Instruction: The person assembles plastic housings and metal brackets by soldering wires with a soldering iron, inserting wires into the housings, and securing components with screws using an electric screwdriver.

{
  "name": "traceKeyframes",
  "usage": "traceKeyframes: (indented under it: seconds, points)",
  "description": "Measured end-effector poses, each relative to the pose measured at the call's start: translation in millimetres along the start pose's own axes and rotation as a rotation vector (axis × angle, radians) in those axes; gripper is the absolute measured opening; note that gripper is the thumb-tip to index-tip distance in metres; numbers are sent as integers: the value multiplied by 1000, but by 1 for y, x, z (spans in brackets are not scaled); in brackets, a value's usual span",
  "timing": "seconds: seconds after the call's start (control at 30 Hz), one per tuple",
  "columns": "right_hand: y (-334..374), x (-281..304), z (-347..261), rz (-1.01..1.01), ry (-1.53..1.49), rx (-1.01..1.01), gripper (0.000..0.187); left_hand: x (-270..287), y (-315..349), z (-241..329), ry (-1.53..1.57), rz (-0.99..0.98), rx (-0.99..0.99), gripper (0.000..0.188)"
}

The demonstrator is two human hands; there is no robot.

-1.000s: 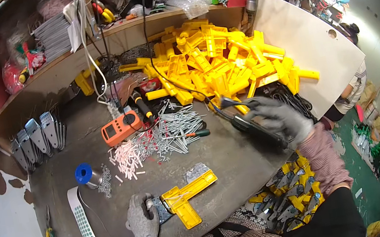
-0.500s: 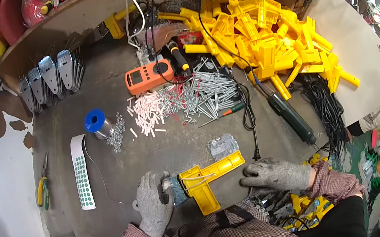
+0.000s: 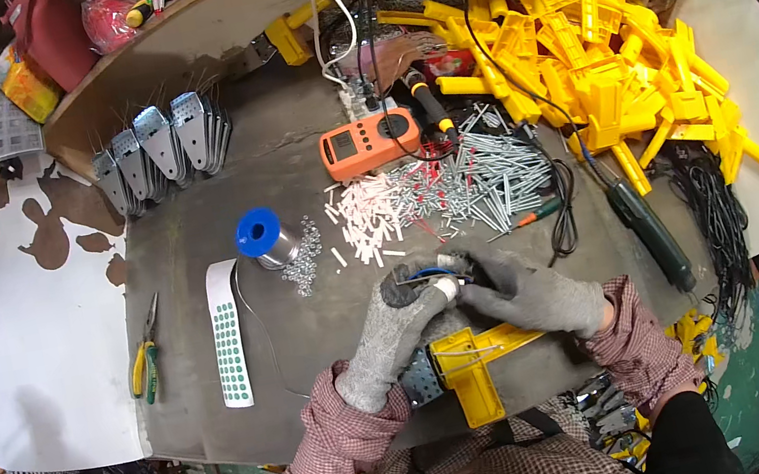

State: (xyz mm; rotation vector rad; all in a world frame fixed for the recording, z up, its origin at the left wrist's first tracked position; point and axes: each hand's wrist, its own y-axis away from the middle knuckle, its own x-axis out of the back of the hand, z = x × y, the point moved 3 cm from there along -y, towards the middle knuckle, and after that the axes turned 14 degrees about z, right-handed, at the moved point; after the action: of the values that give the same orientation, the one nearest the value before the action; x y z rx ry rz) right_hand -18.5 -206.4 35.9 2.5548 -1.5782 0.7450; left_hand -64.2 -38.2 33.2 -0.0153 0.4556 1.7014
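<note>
Both gloved hands meet above the front middle of the bench, around a small round dark item with a blue rim (image 3: 429, 273); its kind is mostly hidden by fingers. My left hand (image 3: 394, 328) is closed on its left side. My right hand (image 3: 537, 295) closes on it from the right, thumb and fingers drawn together. Just below them lies a yellow T-shaped plastic housing (image 3: 474, 391), its open side up, with a pale wire across it. A perforated metal plate (image 3: 420, 379) joins its left end, partly behind my left forearm.
Beyond my hands lie heaped screws (image 3: 502, 170), pale short tubes (image 3: 366, 219) and an orange multimeter (image 3: 370, 144). Yellow housings (image 3: 592, 57) pile up at back right, near a soldering iron (image 3: 651, 235). To the left are a solder spool (image 3: 266, 238), sticker sheet (image 3: 230, 350) and pliers (image 3: 147, 354).
My left hand has left the metal plate and my right hand has come in from the right. Both now hold the blue-rimmed item above the housing. The whole view has shifted.
</note>
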Motion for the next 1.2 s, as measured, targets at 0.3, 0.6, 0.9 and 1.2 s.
traceKeyframes:
  seconds: [0.3,0.6,0.9,1.2]
  points:
    - [-10,0,-2,-175,36,-253,30,15,-3,-15,-392,142,-445,18]
    - [-4,-3,-2,97,-161,-183,24,22,-6,-22,296,164,57,22]
    - [-11,4,24,208,-465,-358,26,-51,63,-22,-664,-747,-751,36]
    - [0,-3,9,27,-536,-472,25,13,-2,-8,-139,196,-76,25]
